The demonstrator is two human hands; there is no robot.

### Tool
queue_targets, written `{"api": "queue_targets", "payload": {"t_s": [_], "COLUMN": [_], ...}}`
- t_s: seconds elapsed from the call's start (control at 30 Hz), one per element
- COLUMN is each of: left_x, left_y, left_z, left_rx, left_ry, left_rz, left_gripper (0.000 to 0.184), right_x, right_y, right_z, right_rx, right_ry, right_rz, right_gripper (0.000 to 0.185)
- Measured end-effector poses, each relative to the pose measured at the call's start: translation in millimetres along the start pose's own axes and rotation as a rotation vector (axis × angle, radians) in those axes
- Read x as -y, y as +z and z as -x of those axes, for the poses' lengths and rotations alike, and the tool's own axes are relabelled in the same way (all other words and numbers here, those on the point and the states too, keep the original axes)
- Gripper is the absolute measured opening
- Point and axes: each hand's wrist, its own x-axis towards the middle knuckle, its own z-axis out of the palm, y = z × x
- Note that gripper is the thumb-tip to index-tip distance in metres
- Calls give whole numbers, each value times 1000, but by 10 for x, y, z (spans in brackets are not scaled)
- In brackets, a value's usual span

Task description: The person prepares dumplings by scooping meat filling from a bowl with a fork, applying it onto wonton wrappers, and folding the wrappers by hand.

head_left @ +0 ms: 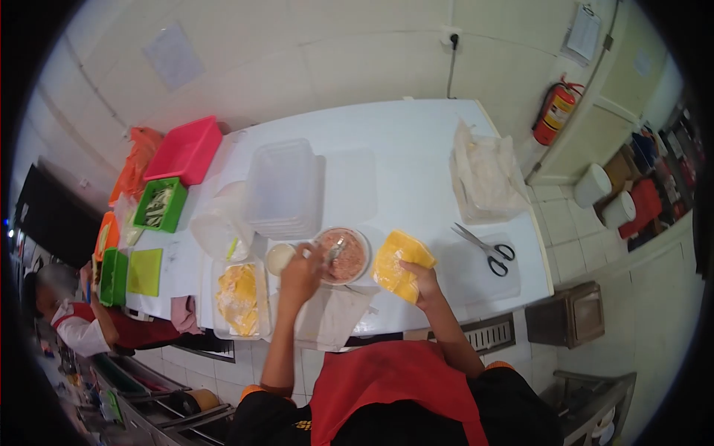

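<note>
My left hand (pixel 300 276) is closed on a spoon (pixel 339 245), whose metal end is in a round bowl of pink minced filling (pixel 346 262). The fingers are slightly blurred. In my right hand (pixel 421 284) is a stack of thin yellow wrappers (pixel 398 262), gripped at its right edge, just right of the bowl. A small round cup of pale contents (pixel 280 259) stands beside my left hand. Further left, a clear tray (pixel 262 327) holds folded yellow pieces (pixel 238 297). A pale cloth (pixel 335 312) lies at the table edge below the bowl.
Stacked clear containers (pixel 281 186) stand behind the bowl. Black-handled scissors (pixel 491 253) lie on the right, before a bag-covered container (pixel 485 178). A pink tub (pixel 186 149) and green baskets (pixel 172 212) stand at left, where another person (pixel 82 320) works.
</note>
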Motion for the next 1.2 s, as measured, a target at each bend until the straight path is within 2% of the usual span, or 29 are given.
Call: {"api": "queue_targets", "payload": {"t_s": [0.07, 0.17, 0.23, 0.3, 0.77, 1.1, 1.2], "left_x": [-526, -1312, -1513, -1630, -1773, -2032, -2117], "left_y": [-679, -1650, -2022, -2186, -2391, -2179, -2126], "left_z": [-131, -94, 17, 178, 312, 126, 101], "left_rx": [-110, -359, -369, -348, -221, -169, -159], "left_ry": [155, 582, 877, 950, 952, 763, 668], "left_rz": [178, 104, 94, 75, 52, -17, -30], "left_gripper": [24, 22, 26, 26, 23, 21, 20], "right_x": [78, 203, 257, 305, 285, 295, 258], "right_y": [-109, -163, -127, -111, -144, -38, -52], "right_z": [35, 139, 206, 232, 349, 341, 350], "right_rx": [-41, -59, -41, -21, -8, 19, -62], "right_ry": [-83, -72, -56, -92, -94, -43, -110], "right_rz": [41, 31, 16, 27, -32, -52, -10], "right_gripper": [40, 39, 39, 39, 40, 40, 39]}}
